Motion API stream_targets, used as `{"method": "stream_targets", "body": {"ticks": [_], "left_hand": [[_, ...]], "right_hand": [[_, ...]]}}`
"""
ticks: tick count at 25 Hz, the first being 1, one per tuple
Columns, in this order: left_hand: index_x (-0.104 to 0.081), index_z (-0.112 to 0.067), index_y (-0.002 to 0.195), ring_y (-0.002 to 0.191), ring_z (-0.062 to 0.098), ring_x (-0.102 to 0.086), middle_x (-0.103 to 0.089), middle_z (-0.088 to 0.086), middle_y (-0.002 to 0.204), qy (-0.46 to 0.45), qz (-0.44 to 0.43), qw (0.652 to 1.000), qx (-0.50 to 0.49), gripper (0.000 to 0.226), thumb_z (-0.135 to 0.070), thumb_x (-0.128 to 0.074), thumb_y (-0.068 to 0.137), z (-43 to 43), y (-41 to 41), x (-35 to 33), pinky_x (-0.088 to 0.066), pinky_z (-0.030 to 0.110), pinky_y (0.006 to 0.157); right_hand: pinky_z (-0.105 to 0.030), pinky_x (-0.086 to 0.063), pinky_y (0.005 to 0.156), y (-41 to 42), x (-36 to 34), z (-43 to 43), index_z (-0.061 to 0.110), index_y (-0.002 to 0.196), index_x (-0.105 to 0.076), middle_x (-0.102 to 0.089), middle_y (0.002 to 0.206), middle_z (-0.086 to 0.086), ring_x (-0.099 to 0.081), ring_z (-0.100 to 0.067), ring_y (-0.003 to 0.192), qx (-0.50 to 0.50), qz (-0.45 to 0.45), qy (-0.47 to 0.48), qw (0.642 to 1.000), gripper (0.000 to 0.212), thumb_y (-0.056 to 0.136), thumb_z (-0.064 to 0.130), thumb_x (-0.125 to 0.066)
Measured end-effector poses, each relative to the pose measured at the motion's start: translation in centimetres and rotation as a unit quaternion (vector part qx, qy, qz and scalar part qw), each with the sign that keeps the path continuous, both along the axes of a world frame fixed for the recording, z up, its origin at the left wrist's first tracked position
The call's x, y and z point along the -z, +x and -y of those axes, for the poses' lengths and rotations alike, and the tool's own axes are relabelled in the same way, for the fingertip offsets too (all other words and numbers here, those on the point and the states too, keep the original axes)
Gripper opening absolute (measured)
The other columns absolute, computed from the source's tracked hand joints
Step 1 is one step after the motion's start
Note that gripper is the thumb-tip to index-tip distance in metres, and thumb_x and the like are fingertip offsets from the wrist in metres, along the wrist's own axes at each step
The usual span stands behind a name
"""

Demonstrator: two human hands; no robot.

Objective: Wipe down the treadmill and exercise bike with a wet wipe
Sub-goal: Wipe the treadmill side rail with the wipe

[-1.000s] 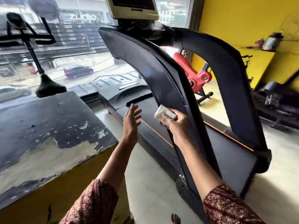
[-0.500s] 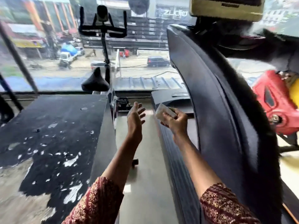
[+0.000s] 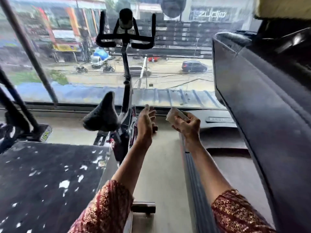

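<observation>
A black exercise bike stands ahead by the window, its saddle left of my hands and its handlebars high above. The treadmill's dark upright arm fills the right side, with its deck below. My right hand pinches a folded white wet wipe in the air, clear of both machines. My left hand is raised beside the bike frame, fingers straight and holding nothing.
A dark worn platform with flaking paint lies at the lower left. A strip of pale floor runs between it and the treadmill. A large window is straight ahead, and slanted black bars cross at the left.
My view has swung left from the treadmill arm toward the bike. My right hand has lifted the wipe off the treadmill arm and holds it in the air. My left hand stays raised and open.
</observation>
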State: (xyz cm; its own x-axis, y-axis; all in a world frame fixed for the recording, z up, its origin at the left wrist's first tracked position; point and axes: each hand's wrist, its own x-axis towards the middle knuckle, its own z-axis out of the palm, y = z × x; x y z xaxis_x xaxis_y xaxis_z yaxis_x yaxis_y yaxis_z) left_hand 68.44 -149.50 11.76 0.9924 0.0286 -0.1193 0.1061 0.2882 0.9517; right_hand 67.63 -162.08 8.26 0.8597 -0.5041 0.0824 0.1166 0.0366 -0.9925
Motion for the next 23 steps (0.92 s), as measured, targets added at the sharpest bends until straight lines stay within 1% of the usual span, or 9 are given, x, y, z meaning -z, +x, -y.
{"method": "stream_targets", "body": {"ticks": [1, 3, 5, 7, 11, 15, 18, 21, 23], "left_hand": [[-0.056, -0.009, 0.120, 0.106, 0.021, -0.054, -0.059, 0.006, 0.117, 0.009, 0.006, 1.000, 0.001, 0.043, -0.038, -0.028, 0.103, 0.4, 2.6, 0.0, -0.042, 0.024, 0.072], [-0.055, -0.007, 0.125, 0.105, 0.022, -0.055, -0.060, 0.008, 0.118, 0.024, 0.006, 1.000, -0.004, 0.046, -0.039, -0.029, 0.103, 1.1, 7.5, 0.5, -0.043, 0.026, 0.071], [-0.055, -0.008, 0.125, 0.105, 0.022, -0.056, -0.061, 0.010, 0.121, 0.030, -0.003, 0.999, -0.015, 0.045, -0.039, -0.030, 0.103, 1.9, 12.9, 1.6, -0.044, 0.027, 0.074], [-0.056, -0.010, 0.124, 0.106, 0.022, -0.055, -0.061, 0.010, 0.123, 0.024, -0.013, 0.999, -0.029, 0.044, -0.038, -0.030, 0.103, 3.2, 18.7, 2.7, -0.044, 0.029, 0.078], [-0.055, -0.010, 0.127, 0.109, 0.024, -0.055, -0.060, 0.010, 0.125, 0.035, 0.005, 0.999, -0.025, 0.046, -0.039, -0.029, 0.103, 7.2, 30.4, 3.1, -0.044, 0.033, 0.085], [-0.055, -0.009, 0.127, 0.105, 0.022, -0.055, -0.060, 0.009, 0.124, 0.023, 0.008, 1.000, 0.002, 0.047, -0.040, -0.028, 0.103, 12.8, 42.9, 1.3, -0.043, 0.030, 0.078], [-0.056, -0.010, 0.126, 0.108, 0.022, -0.055, -0.060, 0.008, 0.124, 0.025, 0.012, 1.000, 0.009, 0.046, -0.040, -0.029, 0.103, 15.6, 49.3, 0.7, -0.042, 0.027, 0.077], [-0.056, -0.008, 0.125, 0.105, 0.022, -0.054, -0.060, 0.011, 0.125, 0.016, -0.020, 0.999, 0.039, 0.046, -0.038, -0.029, 0.103, 18.8, 55.6, 1.6, -0.040, 0.026, 0.076], [-0.056, -0.008, 0.125, 0.103, 0.021, -0.054, -0.061, 0.010, 0.123, 0.007, -0.037, 0.996, 0.076, 0.047, -0.038, -0.029, 0.103, 21.9, 59.8, 1.3, -0.039, 0.025, 0.075]], "right_hand": [[-0.045, -0.058, 0.069, 2.7, 0.0, 0.2, 0.019, 0.083, -0.070, -0.069, 0.085, -0.009, -0.067, -0.031, 0.081, -0.005, 0.000, 0.002, 1.000, 0.016, 0.068, 0.016, -0.072], [-0.042, -0.058, 0.069, 7.2, 0.2, 0.7, 0.022, 0.085, -0.069, -0.069, 0.086, -0.007, -0.066, -0.029, 0.081, -0.021, -0.005, 0.014, 1.000, 0.018, 0.071, 0.011, -0.070], [-0.035, -0.057, 0.059, 12.5, 0.7, 1.7, 0.014, 0.093, -0.066, -0.067, 0.086, -0.006, -0.067, -0.026, 0.075, -0.034, -0.006, 0.042, 0.999, 0.020, 0.081, -0.002, -0.065], [-0.027, -0.055, 0.049, 18.4, 0.8, 3.2, 0.009, 0.096, -0.063, -0.065, 0.084, -0.005, -0.066, -0.019, 0.064, -0.034, -0.003, 0.057, 0.998, 0.021, 0.084, -0.008, -0.062], [-0.027, -0.058, 0.051, 30.6, 0.5, 6.8, 0.004, 0.106, -0.063, -0.064, 0.088, -0.006, -0.065, -0.023, 0.071, -0.017, 0.016, 0.072, 0.997, 0.025, 0.084, -0.008, -0.063], [-0.030, -0.059, 0.057, 43.2, -1.8, 11.7, 0.007, 0.108, -0.061, -0.063, 0.099, -0.011, -0.065, -0.029, 0.085, 0.003, 0.025, 0.103, 0.994, 0.027, 0.085, -0.007, -0.062], [-0.026, -0.058, 0.053, 49.7, -2.7, 15.0, 0.001, 0.113, -0.061, -0.064, 0.101, -0.014, -0.065, -0.025, 0.079, 0.041, 0.027, 0.092, 0.995, 0.029, 0.086, -0.009, -0.057], [-0.024, -0.055, 0.051, 54.6, -2.0, 18.6, 0.005, 0.106, -0.062, -0.065, 0.099, -0.014, -0.065, -0.025, 0.077, 0.060, 0.019, 0.101, 0.993, 0.025, 0.087, -0.010, -0.054], [-0.024, -0.055, 0.052, 57.4, -1.8, 21.6, 0.007, 0.099, -0.063, -0.067, 0.090, -0.009, -0.065, -0.020, 0.070, 0.097, 0.023, 0.104, 0.990, 0.021, 0.087, -0.009, -0.056]]}}
